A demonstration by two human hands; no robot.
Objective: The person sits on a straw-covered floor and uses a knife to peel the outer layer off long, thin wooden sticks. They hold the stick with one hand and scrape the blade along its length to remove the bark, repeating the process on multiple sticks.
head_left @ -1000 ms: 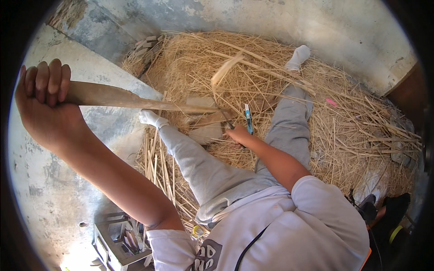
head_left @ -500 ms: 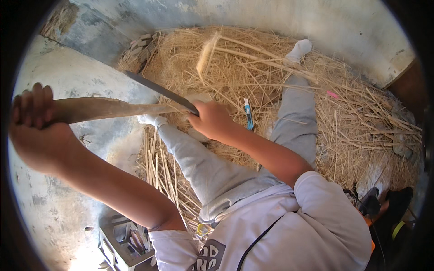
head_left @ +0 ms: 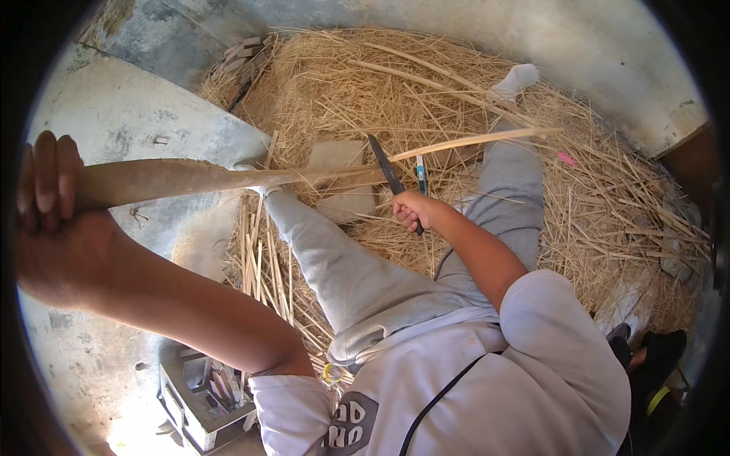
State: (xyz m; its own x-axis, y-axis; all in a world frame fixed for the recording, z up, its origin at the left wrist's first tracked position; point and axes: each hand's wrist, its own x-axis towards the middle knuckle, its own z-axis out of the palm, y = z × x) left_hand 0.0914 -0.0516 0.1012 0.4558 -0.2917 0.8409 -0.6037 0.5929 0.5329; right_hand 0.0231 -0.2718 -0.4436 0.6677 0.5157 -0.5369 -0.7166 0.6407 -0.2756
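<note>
At the far left, my left hand (head_left: 53,197) is closed around the thick end of a long, pale strip of wood or bamboo (head_left: 175,181). The strip stretches rightward across my spread legs and thins toward its far right end. My right hand (head_left: 417,210) grips a knife (head_left: 389,169) by its dark handle. Its blade points up and away, meeting or crossing the strip's thinner part; whether it cuts in, I cannot tell. Below that stretch lies a flat, grey-brown block (head_left: 346,207). A blue-and-white utility knife (head_left: 421,173) lies just right of the blade.
Straw-like shavings and thin strips (head_left: 327,83) cover the floor up to the wall (head_left: 487,30). A small pink item (head_left: 565,158) lies among them. Near my left elbow stands an open box (head_left: 186,414) holding small things, beside a yellow ring-shaped item (head_left: 332,372).
My right hand and knife have come down and right along the strip, the blade turning steeper. The strip's thin end, raised and blurred before, now extends right over my leg. My left hand stays far left.
</note>
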